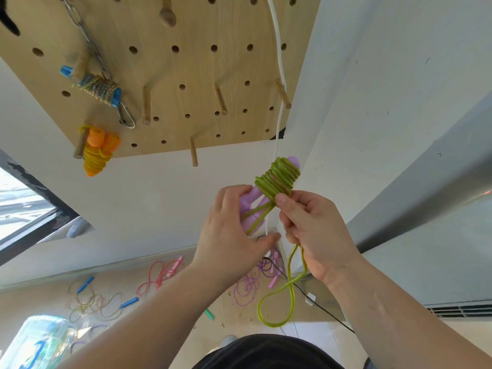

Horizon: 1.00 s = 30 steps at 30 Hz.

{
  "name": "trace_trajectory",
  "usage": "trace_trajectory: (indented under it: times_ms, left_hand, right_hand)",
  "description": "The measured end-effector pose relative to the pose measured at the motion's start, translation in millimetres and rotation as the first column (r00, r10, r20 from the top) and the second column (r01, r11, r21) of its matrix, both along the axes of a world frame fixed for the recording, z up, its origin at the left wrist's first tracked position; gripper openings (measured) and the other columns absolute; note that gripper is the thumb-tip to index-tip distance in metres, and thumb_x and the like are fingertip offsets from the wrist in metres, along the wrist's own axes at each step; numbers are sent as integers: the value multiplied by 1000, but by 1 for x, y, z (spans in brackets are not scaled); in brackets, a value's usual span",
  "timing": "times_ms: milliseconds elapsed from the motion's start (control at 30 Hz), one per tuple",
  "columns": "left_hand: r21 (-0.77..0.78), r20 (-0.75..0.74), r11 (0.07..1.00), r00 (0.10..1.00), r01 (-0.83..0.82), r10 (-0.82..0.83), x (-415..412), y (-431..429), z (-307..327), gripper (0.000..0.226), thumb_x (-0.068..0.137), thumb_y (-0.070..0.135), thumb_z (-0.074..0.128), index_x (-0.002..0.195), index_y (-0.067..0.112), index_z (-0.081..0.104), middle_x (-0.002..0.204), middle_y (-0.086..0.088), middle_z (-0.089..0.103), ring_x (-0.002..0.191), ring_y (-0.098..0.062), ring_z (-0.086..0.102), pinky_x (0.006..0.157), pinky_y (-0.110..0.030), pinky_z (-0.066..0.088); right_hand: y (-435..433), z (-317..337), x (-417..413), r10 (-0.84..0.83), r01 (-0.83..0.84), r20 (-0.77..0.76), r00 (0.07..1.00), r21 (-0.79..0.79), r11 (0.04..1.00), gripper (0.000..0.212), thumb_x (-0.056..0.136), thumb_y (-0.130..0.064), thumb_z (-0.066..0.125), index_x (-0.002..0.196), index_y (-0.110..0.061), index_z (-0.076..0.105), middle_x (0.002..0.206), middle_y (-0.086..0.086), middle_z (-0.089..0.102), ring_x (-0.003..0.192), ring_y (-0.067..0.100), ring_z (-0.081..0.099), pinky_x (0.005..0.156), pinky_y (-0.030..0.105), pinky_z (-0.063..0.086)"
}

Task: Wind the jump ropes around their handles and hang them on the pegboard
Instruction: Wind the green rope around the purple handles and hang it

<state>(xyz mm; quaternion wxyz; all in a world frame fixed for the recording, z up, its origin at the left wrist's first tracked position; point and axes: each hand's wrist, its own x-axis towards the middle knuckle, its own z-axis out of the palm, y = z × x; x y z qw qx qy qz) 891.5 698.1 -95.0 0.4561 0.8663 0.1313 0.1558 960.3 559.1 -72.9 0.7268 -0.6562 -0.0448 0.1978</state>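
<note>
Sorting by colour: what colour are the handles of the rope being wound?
Light purple handles, head view.

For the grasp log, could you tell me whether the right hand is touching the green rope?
Touching. The head view shows the right hand pinching the green rope just below the coils, with the loose loop hanging under it.

L hand (229,230) held purple handles (253,209) w/ green rope (278,179) coiled round them; R hand (306,230) pinched the rope's loose loop. Pegboard (186,70) behind held two wound ropes.
</note>
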Motion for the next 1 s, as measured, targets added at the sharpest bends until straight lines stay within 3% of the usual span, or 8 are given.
trace_trajectory:
  times_ms: [67, 167, 367, 433, 567, 700, 867, 1000]
  left_hand:
    - [76, 67, 993, 994, -88, 83, 1, 1, 0, 56, 71, 30, 87, 115, 25, 52, 103, 13, 61, 91, -4, 58, 78, -27, 50]
    - [30, 94, 991, 987, -130, 127, 2, 5, 3, 44, 69, 32, 86, 99, 26, 55, 82, 20, 62, 76, 0, 59, 65, -10, 42]
    - [-406, -4, 903, 989, -139, 150, 7, 6, 13, 32, 65, 28, 86, 89, 23, 65, 74, 4, 68, 59, -8, 59, 56, -25, 49]
    - [-564, -35, 815, 990, -134, 139, 8, 6, 13, 35, 62, 32, 81, 90, 17, 66, 67, -1, 64, 53, -18, 52, 49, -32, 43]
    - [-776, -58, 625, 996, -90, 72, 9, 4, 12, 58, 58, 32, 79, 98, -3, 58, 73, -17, 58, 49, -19, 38, 43, -25, 27]
    - [-892, -87, 447, 996, -62, -36, 8, -1, 14, 55, 54, 39, 74, 91, 3, 57, 73, -13, 63, 44, -18, 35, 45, -24, 18]
    - [-995, -25, 100, 960, 3, -278, 7, 8, 17, 45, 68, 36, 66, 101, 9, 56, 74, -16, 56, 36, -14, 35, 36, -15, 21]
    - [-982, 148, -169, 897, 84, -417, 6, 12, 10, 58, 67, 42, 81, 107, 6, 57, 80, -17, 57, 39, -16, 45, 34, -17, 31]
  right_hand:
    - [0, 2, -1, 8, -8, 5, 1000, 2, 1000, 11, 96, -17, 67, 92, -7, 70, 59, 5, 45, 50, 13, 27, 47, 26, 23]
    - [-1, 6, -2, 35, -35, 55, 998, 2, 999, 9, 98, -14, 64, 100, -8, 69, 60, 5, 54, 48, 13, 32, 47, 23, 27]
    - [-1, 12, 1, 90, -83, 126, 988, -64, 994, 20, 98, -14, 63, 118, -13, 69, 66, 6, 66, 52, 14, 46, 49, 21, 38]
    - [-3, 13, 4, 101, -87, 135, 986, -110, 990, 23, 97, -19, 66, 120, -15, 68, 65, 7, 67, 50, 14, 47, 49, 21, 39]
    - [-4, 12, 4, 108, -96, 114, 988, -106, 990, 26, 96, -22, 66, 122, -18, 65, 63, 7, 66, 47, 13, 42, 48, 22, 36]
    - [-5, 12, 8, 193, -187, 83, 978, -75, 980, 31, 99, -22, 63, 129, -19, 61, 63, 8, 62, 49, 14, 39, 49, 23, 33]
    - [-12, 11, 19, 283, -268, 131, 950, -121, 956, 24, 94, -26, 67, 116, -19, 68, 54, 4, 50, 50, 13, 34, 51, 23, 28]
    - [-9, 6, 19, 269, -263, 191, 944, -57, 963, 23, 90, -26, 69, 110, -14, 70, 50, -1, 42, 51, 14, 33, 50, 22, 29]
